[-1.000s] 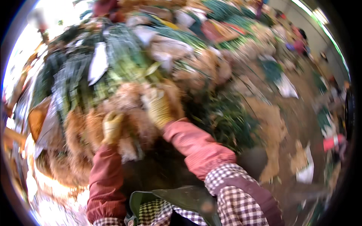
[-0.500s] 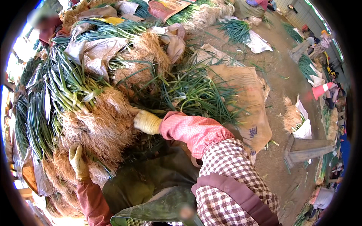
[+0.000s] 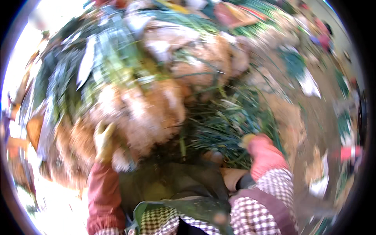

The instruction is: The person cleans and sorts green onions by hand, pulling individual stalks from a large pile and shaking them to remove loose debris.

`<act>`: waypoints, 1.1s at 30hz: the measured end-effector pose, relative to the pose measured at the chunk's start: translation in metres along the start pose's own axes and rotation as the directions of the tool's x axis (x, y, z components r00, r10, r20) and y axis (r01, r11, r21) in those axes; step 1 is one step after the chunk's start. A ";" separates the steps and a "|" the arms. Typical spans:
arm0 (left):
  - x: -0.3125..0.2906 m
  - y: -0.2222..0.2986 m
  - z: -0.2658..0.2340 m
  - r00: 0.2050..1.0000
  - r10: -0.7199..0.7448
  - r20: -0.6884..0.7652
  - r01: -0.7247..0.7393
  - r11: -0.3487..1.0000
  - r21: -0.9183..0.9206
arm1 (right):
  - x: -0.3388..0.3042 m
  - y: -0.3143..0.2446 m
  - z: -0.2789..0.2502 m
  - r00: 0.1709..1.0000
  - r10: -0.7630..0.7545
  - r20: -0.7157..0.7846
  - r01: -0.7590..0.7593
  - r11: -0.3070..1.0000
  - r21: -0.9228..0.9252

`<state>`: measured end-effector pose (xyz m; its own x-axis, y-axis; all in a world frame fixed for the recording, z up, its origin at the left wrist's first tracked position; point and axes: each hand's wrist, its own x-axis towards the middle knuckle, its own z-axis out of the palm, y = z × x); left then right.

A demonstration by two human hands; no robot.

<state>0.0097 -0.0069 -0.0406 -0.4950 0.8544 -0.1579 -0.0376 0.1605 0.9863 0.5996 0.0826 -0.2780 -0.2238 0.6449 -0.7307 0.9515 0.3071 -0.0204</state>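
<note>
A large heap of green onions (image 3: 117,51) lies at the left, its pale fibrous roots (image 3: 145,113) turned toward me. My left hand (image 3: 104,143), in a pale yellow glove, rests against the roots on the near side, with thumb and fingers apart. To the right, my right hand (image 3: 247,140), gloved too, reaches to a loose pile of green leaves and onions (image 3: 225,121). Its fingers are mostly hidden and smeared by motion, so I cannot make out what they hold. The whole picture is blurred.
Behind the heap, another root bundle (image 3: 203,58) lies with pale wrapping sheets (image 3: 164,39). A brown sack (image 3: 288,121) is spread on the floor beyond the loose pile. Wrapped onions (image 3: 291,64) lie farther off, and a red-and-white object (image 3: 348,152) stands at the right.
My right hand has left the root bundle and moved right to the loose leaves. My left hand remains at the roots. The view has shifted, so the heap appears farther right.
</note>
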 end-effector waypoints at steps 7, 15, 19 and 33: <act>0.017 0.013 0.087 0.936 0.319 0.146 -0.336 0.935 0.111 | -0.065 0.102 -0.077 0.970 -0.157 -0.185 0.193 0.961 0.198; -0.029 -0.053 0.018 0.694 0.638 0.333 -0.682 0.435 0.588 | -0.159 0.108 0.031 0.492 0.702 -0.514 0.408 0.336 0.849; -0.022 -0.057 0.010 0.660 0.606 0.444 -0.707 0.300 0.641 | -0.240 0.082 0.232 0.121 0.952 -0.281 -0.213 0.301 0.929; -0.020 -0.045 0.015 0.859 0.274 0.432 -0.504 0.311 0.806 | -0.211 -0.100 0.370 0.263 0.756 0.599 -0.430 -0.464 0.774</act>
<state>0.0337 -0.0238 -0.0831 -0.0609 0.9916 0.1141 0.9372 0.0174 0.3483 0.6302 -0.3429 -0.3748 0.7875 -0.0175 -0.6161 -0.1814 -0.9619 -0.2046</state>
